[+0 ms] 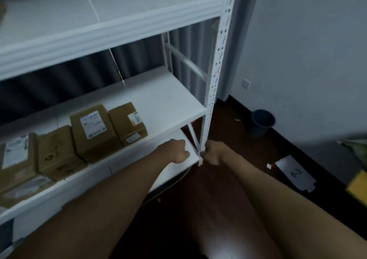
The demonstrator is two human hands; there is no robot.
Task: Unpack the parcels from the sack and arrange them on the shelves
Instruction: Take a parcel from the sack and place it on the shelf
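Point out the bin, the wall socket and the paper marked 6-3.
bin (262,124): head view, on its dark side wall.
wall socket (246,83): head view, on its faceplate.
paper (294,173): head view, on the handwritten 6-3.

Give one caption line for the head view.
Both hands reach low beside the shelf post; four parcels shelved.

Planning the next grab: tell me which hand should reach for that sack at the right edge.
Probably the right hand: it is by the shelf post, nearer the sack. The left hand rests over the lower shelf.
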